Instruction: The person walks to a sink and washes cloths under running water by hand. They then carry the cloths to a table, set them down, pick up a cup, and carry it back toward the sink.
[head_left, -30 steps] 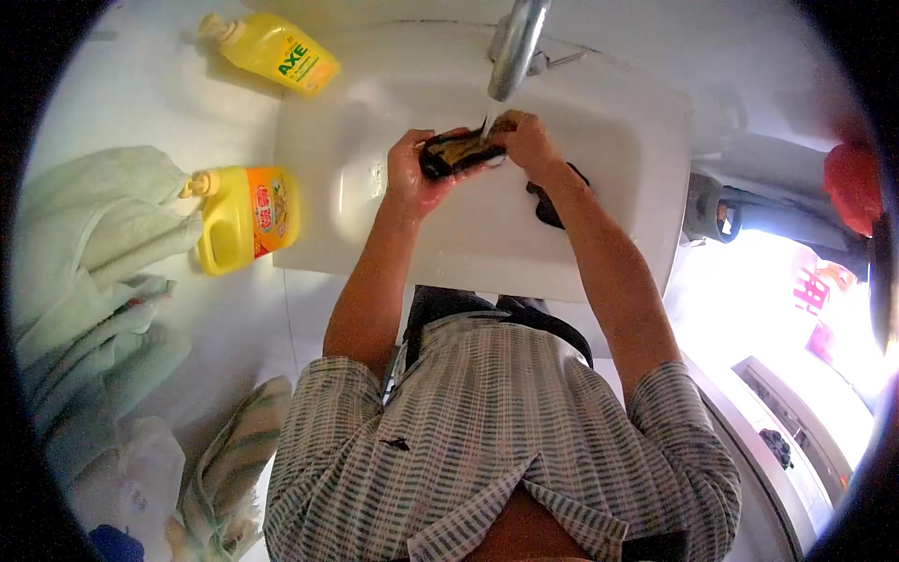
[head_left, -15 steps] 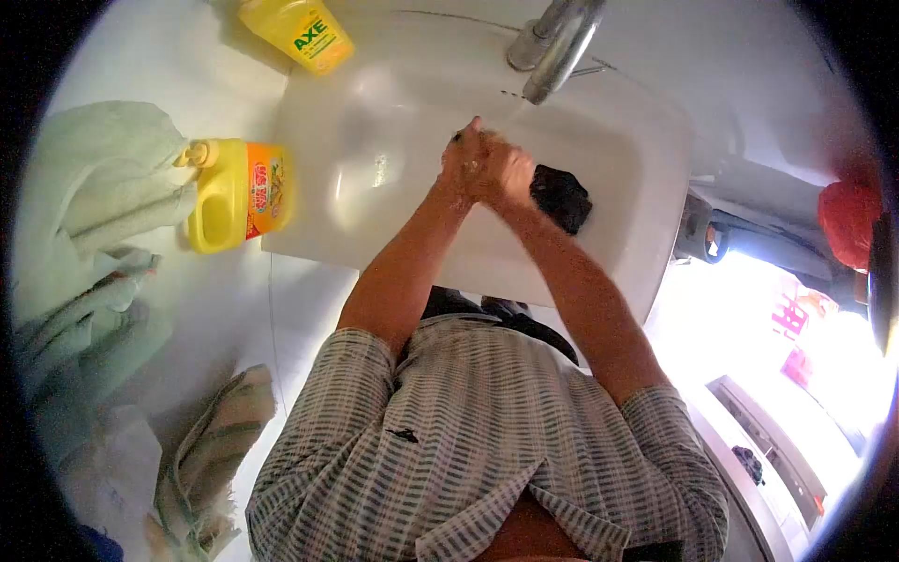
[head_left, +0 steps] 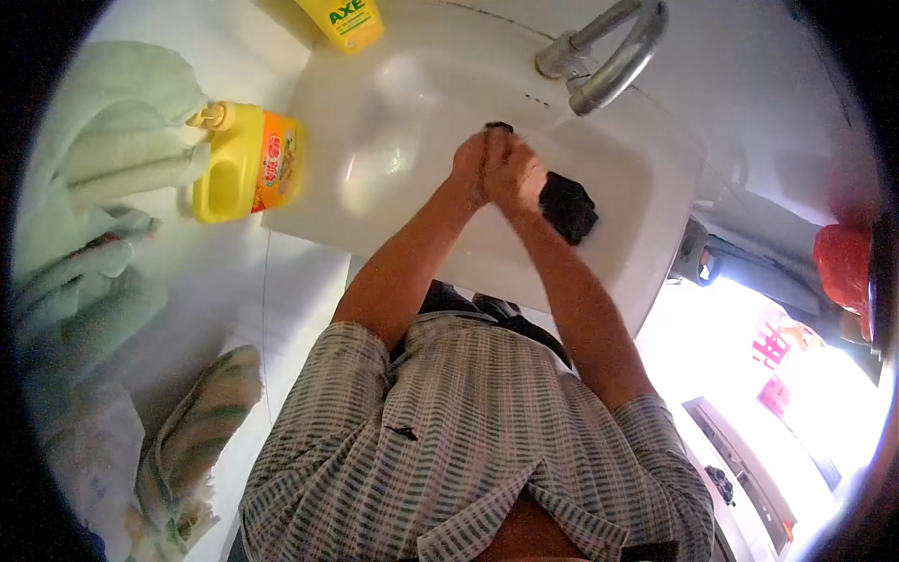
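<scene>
My left hand [head_left: 471,159] and my right hand [head_left: 515,170] are clasped together above the white sink [head_left: 375,201], fingers wrapped over each other. A small dark bit [head_left: 498,125] shows at their far tips; I cannot make out whether it is something held. Beside my right hand, a crumpled black cloth [head_left: 567,208] lies on the basin floor. The metal faucet [head_left: 618,70] curves over the basin, beyond my hands and to the right. The fingers' inner sides are hidden.
A yellow jug [head_left: 229,169] with a pump stands at the sink's left edge. A yellow AXE bottle [head_left: 351,21] is at the back left corner. Pale cloths [head_left: 122,122] hang on the left, above a striped towel [head_left: 201,421]. A red bag [head_left: 840,267] is at far right.
My clasped hands have shifted against each other, and the dark bit now shows at their far end. The view has moved slightly. The black cloth stays in the basin.
</scene>
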The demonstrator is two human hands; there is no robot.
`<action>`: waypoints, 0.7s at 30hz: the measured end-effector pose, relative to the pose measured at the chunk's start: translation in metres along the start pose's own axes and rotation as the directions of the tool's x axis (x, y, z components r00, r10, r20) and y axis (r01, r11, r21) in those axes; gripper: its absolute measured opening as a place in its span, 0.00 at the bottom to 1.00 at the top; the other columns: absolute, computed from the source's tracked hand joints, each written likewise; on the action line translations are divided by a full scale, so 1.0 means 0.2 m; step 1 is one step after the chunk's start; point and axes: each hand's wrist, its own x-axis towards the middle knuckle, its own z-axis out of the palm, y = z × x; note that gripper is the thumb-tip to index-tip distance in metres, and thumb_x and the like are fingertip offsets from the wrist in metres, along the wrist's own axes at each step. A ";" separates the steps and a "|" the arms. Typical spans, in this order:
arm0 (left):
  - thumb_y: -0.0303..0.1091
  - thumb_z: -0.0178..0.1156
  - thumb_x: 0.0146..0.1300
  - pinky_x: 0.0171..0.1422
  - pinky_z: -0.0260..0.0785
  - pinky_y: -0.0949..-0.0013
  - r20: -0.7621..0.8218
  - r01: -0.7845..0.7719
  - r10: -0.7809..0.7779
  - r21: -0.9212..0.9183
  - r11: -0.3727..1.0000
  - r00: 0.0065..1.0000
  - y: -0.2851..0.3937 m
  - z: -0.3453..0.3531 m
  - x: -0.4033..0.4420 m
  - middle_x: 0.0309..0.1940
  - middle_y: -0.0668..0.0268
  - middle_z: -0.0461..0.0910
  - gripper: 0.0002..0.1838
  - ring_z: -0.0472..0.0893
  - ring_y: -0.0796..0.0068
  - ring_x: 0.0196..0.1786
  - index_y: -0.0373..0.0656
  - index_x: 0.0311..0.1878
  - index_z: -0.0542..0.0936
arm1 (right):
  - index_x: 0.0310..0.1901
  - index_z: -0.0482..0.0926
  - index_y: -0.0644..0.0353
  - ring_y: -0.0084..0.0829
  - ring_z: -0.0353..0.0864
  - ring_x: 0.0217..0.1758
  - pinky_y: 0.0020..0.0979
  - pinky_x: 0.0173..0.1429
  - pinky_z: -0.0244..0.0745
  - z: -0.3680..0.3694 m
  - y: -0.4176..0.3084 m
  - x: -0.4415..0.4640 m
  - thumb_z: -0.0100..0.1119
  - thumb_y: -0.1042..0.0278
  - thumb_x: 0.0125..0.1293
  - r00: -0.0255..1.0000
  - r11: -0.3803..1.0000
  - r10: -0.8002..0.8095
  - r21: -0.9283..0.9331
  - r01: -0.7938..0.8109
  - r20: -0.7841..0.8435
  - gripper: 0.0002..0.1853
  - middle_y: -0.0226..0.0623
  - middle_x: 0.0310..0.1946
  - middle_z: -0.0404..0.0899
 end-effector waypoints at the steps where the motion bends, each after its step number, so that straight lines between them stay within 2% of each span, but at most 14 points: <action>1: 0.43 0.50 0.76 0.54 0.79 0.57 -0.307 0.005 0.046 0.161 0.987 0.951 -0.02 0.31 -0.03 0.46 0.57 0.81 0.21 0.83 0.63 0.44 0.33 0.58 0.76 | 0.35 0.83 0.60 0.57 0.85 0.40 0.48 0.44 0.79 0.04 0.07 0.10 0.50 0.49 0.75 0.983 0.978 0.179 -0.100 -0.182 -0.037 0.22 0.55 0.32 0.83; 2: 0.44 0.50 0.76 0.55 0.78 0.57 -0.575 0.056 0.137 0.305 0.951 0.806 -0.04 0.49 -0.07 0.47 0.56 0.81 0.23 0.84 0.63 0.45 0.32 0.60 0.75 | 0.38 0.78 0.65 0.58 0.84 0.41 0.51 0.46 0.79 -0.04 0.14 0.15 0.55 0.54 0.71 0.978 0.977 0.202 0.063 -0.205 0.048 0.18 0.56 0.37 0.83; 3: 0.45 0.56 0.73 0.59 0.77 0.59 -0.387 0.080 0.144 0.508 0.858 0.911 -0.03 0.47 -0.12 0.51 0.55 0.80 0.27 0.83 0.63 0.48 0.33 0.64 0.72 | 0.45 0.79 0.64 0.53 0.84 0.47 0.48 0.50 0.79 -0.03 0.31 0.22 0.54 0.55 0.72 0.995 0.997 0.016 0.077 -0.024 0.103 0.18 0.55 0.43 0.83; 5: 0.44 0.61 0.69 0.60 0.75 0.62 -0.347 0.159 0.159 0.728 0.667 0.924 0.06 0.59 -0.14 0.53 0.55 0.79 0.28 0.83 0.66 0.50 0.34 0.65 0.72 | 0.56 0.77 0.63 0.44 0.82 0.57 0.42 0.58 0.77 -0.05 0.37 0.27 0.53 0.56 0.74 0.963 0.933 -0.202 0.334 0.134 0.180 0.20 0.53 0.54 0.81; 6: 0.43 0.62 0.69 0.57 0.76 0.64 -0.263 0.136 0.140 0.803 0.580 0.955 0.08 0.58 -0.14 0.51 0.58 0.80 0.27 0.83 0.68 0.49 0.35 0.64 0.73 | 0.62 0.75 0.62 0.40 0.79 0.61 0.40 0.62 0.75 -0.16 0.30 0.23 0.52 0.57 0.75 0.953 0.837 -0.226 0.541 0.083 0.203 0.21 0.51 0.58 0.79; 8: 0.41 0.66 0.67 0.52 0.78 0.66 -0.087 0.041 0.099 0.917 0.396 0.991 0.13 0.56 -0.13 0.48 0.62 0.82 0.25 0.83 0.73 0.48 0.38 0.61 0.75 | 0.70 0.69 0.58 0.36 0.74 0.65 0.38 0.68 0.69 -0.27 0.23 0.21 0.50 0.54 0.77 0.914 0.637 -0.266 0.768 -0.072 0.306 0.26 0.46 0.62 0.75; 10: 0.38 0.68 0.64 0.52 0.77 0.67 -0.325 0.289 0.015 0.861 0.419 0.946 0.17 0.66 -0.08 0.48 0.63 0.82 0.27 0.83 0.73 0.47 0.37 0.63 0.75 | 0.77 0.61 0.52 0.34 0.69 0.67 0.39 0.72 0.62 -0.31 0.22 0.23 0.44 0.47 0.80 0.836 0.494 -0.313 0.829 -0.263 0.451 0.30 0.40 0.64 0.71; 11: 0.32 0.70 0.60 0.53 0.77 0.66 -0.301 0.278 0.038 0.917 0.286 0.953 0.19 0.68 -0.07 0.49 0.62 0.83 0.28 0.82 0.72 0.47 0.36 0.63 0.74 | 0.71 0.68 0.59 0.34 0.75 0.61 0.37 0.68 0.67 -0.31 0.21 0.21 0.50 0.50 0.78 0.872 0.446 -0.316 0.870 -0.212 0.374 0.28 0.41 0.59 0.76; 13: 0.28 0.70 0.58 0.55 0.76 0.66 -0.265 0.257 0.056 0.959 0.119 0.963 0.21 0.70 -0.08 0.49 0.61 0.84 0.28 0.82 0.70 0.48 0.35 0.62 0.75 | 0.64 0.73 0.64 0.34 0.78 0.56 0.37 0.63 0.72 -0.40 0.11 0.22 0.55 0.55 0.75 0.879 0.799 -0.223 0.595 -0.082 0.421 0.24 0.40 0.54 0.80; 14: 0.27 0.70 0.57 0.55 0.76 0.65 -0.243 0.242 0.064 0.970 0.033 0.968 0.23 0.71 -0.08 0.49 0.61 0.84 0.28 0.82 0.70 0.48 0.35 0.61 0.76 | 0.61 0.75 0.67 0.34 0.80 0.53 0.36 0.60 0.74 -0.43 0.07 0.22 0.58 0.58 0.74 0.887 0.915 -0.173 0.402 -0.015 0.428 0.23 0.39 0.52 0.82; 17: 0.23 0.72 0.53 0.63 0.74 0.66 -0.248 0.245 0.042 0.966 0.080 0.968 0.26 0.65 -0.11 0.51 0.60 0.84 0.34 0.82 0.67 0.54 0.39 0.65 0.74 | 0.47 0.80 0.67 0.30 0.84 0.40 0.36 0.45 0.80 -0.36 0.10 0.24 0.63 0.66 0.69 0.929 0.975 -0.150 0.204 0.083 0.338 0.13 0.40 0.38 0.85; 20: 0.27 0.72 0.55 0.63 0.74 0.63 -0.379 0.400 0.306 0.917 -0.004 0.873 0.33 0.46 -0.20 0.51 0.58 0.84 0.32 0.82 0.62 0.54 0.39 0.65 0.75 | 0.42 0.79 0.69 0.28 0.80 0.32 0.35 0.39 0.78 -0.45 -0.03 0.19 0.63 0.70 0.67 0.978 0.945 0.148 0.272 -0.183 0.147 0.09 0.41 0.31 0.83; 21: 0.29 0.72 0.56 0.63 0.74 0.61 -0.463 0.443 0.339 0.886 0.139 0.819 0.35 0.35 -0.22 0.52 0.57 0.83 0.32 0.82 0.61 0.55 0.39 0.65 0.75 | 0.40 0.79 0.69 0.28 0.78 0.31 0.35 0.38 0.77 -0.40 0.00 0.20 0.63 0.71 0.67 0.983 0.864 0.144 0.470 -0.179 0.110 0.09 0.40 0.29 0.82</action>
